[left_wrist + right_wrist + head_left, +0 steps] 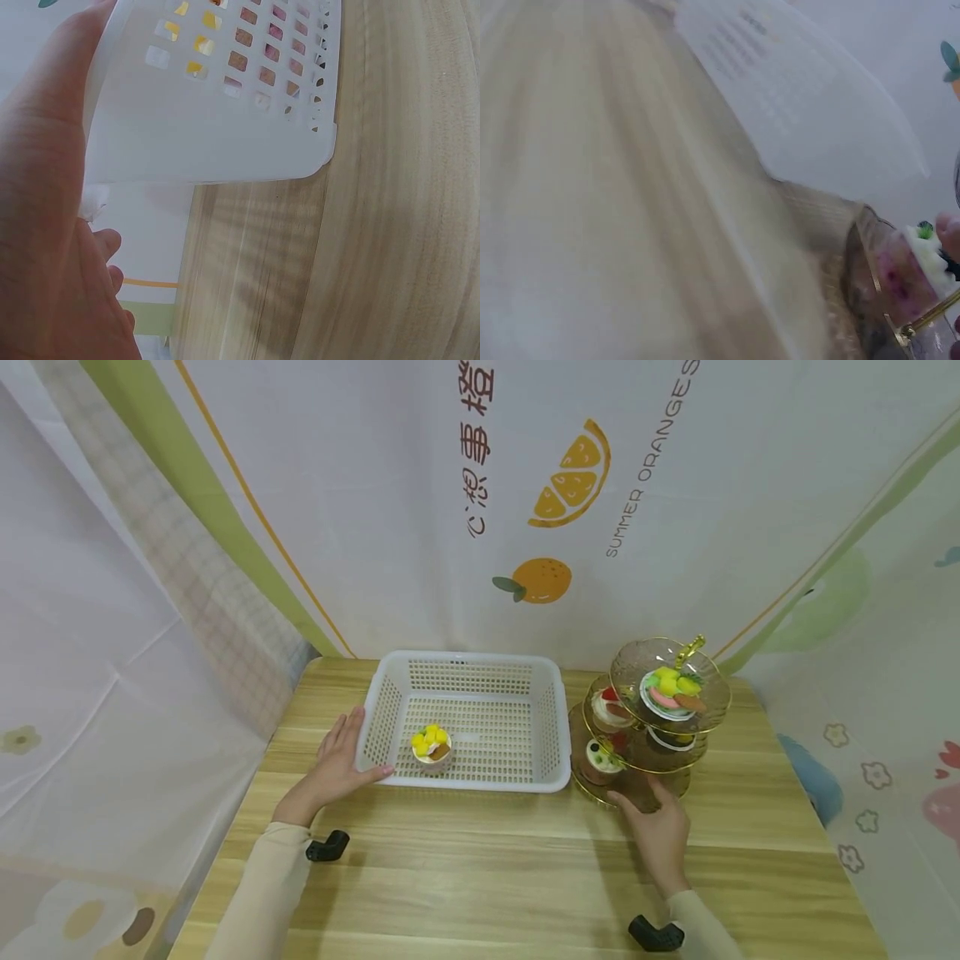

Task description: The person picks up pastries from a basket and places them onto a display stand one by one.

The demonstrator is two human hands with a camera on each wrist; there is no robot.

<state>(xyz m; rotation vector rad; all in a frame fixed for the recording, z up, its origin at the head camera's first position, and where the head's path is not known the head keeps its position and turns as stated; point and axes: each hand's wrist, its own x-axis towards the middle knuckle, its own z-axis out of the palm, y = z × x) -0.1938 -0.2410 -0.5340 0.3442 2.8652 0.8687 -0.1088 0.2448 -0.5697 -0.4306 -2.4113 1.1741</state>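
My left hand (341, 764) rests against the front left corner of a white plastic basket (480, 783), thumb at the front rim and fingers spread along the left side. Inside the basket, near that corner, sits a toy cupcake (432, 747) topped with yellow cubes. On the right stands a clear three-tier cake stand (637, 785) with gold rims. My right hand (662, 835) is at its bottom tier, thumb and fingers apart, close to a cream-topped cupcake (602, 763). In the right wrist view, fingertips show at the right edge beside this cupcake (907, 274).
Another cupcake (670, 695) with yellow and pink toppings sits on the stand's top tier. A strawberry-topped cupcake (611, 710) and a darker one (671, 740) show on the middle tier. A gold handle (690, 649) rises above. Printed curtains (420, 510) surround the wooden table (480, 877).
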